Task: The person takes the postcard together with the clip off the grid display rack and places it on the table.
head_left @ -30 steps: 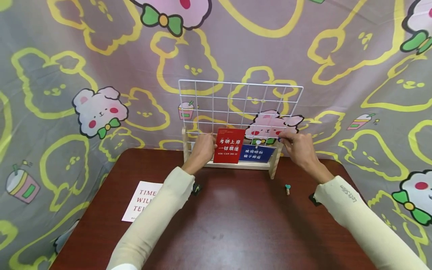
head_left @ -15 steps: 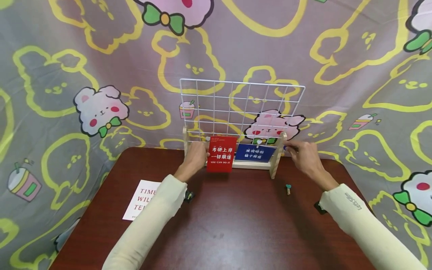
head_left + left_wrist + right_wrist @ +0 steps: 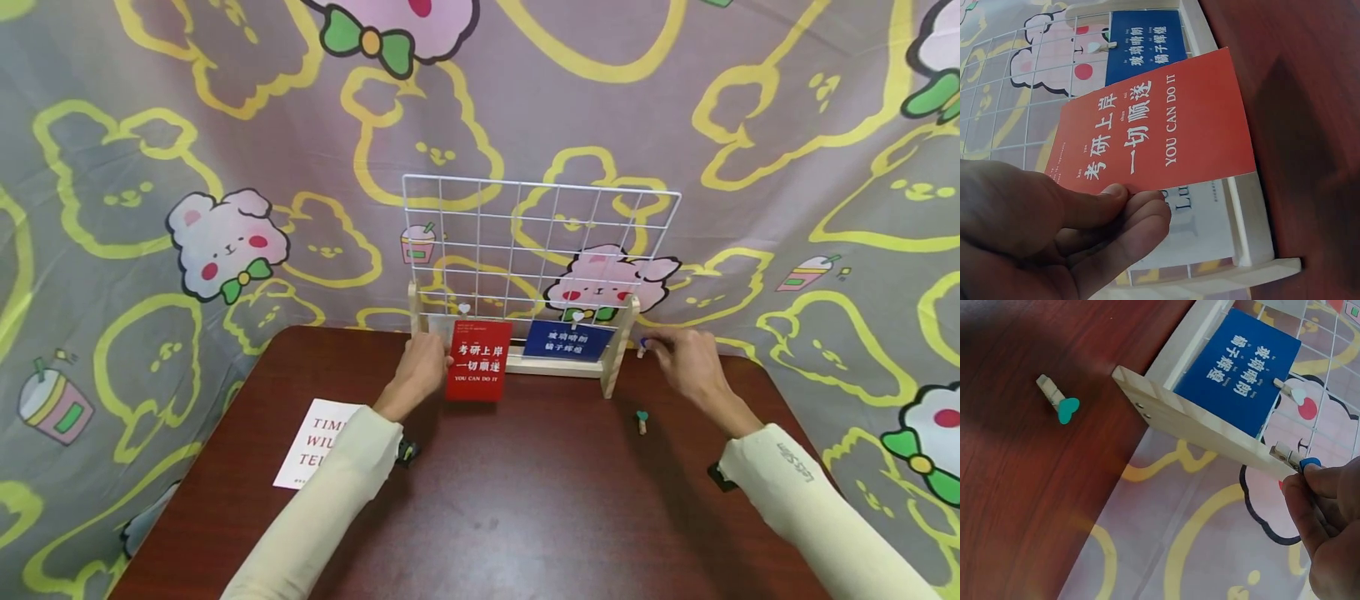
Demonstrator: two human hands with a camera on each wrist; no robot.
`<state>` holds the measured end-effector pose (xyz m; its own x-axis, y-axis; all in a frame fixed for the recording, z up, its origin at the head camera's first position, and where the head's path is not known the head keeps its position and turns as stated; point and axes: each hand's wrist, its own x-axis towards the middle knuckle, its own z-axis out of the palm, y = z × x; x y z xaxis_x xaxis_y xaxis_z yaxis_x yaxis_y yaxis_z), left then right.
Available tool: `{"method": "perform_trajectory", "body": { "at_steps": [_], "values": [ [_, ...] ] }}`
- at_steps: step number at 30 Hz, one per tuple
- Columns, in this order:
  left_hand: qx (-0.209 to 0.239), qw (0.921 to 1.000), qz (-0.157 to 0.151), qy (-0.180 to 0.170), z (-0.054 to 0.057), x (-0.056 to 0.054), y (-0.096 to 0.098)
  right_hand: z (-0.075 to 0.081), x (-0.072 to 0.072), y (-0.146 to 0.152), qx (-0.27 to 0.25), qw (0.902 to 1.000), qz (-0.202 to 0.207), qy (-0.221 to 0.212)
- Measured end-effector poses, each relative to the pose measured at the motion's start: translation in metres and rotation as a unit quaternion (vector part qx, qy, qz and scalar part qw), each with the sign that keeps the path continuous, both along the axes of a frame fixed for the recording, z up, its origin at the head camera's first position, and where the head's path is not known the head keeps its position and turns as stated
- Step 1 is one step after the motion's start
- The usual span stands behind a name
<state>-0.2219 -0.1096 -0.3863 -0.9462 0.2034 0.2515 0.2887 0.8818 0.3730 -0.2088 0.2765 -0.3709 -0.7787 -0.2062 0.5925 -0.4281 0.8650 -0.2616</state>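
Note:
My left hand (image 3: 422, 371) pinches the side edge of a red card (image 3: 478, 361) printed with white lettering, between thumb and fingers (image 3: 1141, 219). The card is held in front of the left part of a white wire grid rack (image 3: 540, 184) with wooden feet. Partly hidden behind it, a white card (image 3: 1197, 231) is on the grid. A blue card (image 3: 566, 340) hangs at the right, under a white-heart clothespin (image 3: 1288, 391). My right hand (image 3: 692, 367) pinches a small wooden clothespin (image 3: 1285, 455) with a blue heart, just right of the rack's right post.
A teal-heart clothespin (image 3: 642, 422) lies on the dark wooden table (image 3: 510, 500), in front of the rack's right foot. At the left lies a white card (image 3: 318, 442) with red lettering, partly covered by my left sleeve. A patterned cloth (image 3: 300, 125) hangs behind the table.
My left hand has moved the red card left and downward, uncovering a white heart clip on the grid. My right hand has moved slightly right and down, away from the rack's post, with the clothespin.

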Motion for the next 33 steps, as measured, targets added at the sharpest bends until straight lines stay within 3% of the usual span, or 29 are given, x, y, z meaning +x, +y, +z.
{"method": "perform_trajectory", "body": {
  "at_steps": [8, 15, 33],
  "values": [
    [0.019, 0.9983, 0.025, -0.05, -0.013, 0.003, -0.009, -0.008, 0.003, 0.006, 0.002, 1.0, -0.001, -0.001],
    [0.029, 0.995, 0.052, -0.081, -0.018, 0.004, -0.018, -0.014, 0.004, 0.01, 0.003, 1.0, -0.005, -0.007],
    [-0.004, 0.9939, 0.053, -0.096, -0.031, 0.006, -0.038, -0.036, 0.01, 0.017, -0.006, 0.9997, -0.019, -0.017]
  ]
}}
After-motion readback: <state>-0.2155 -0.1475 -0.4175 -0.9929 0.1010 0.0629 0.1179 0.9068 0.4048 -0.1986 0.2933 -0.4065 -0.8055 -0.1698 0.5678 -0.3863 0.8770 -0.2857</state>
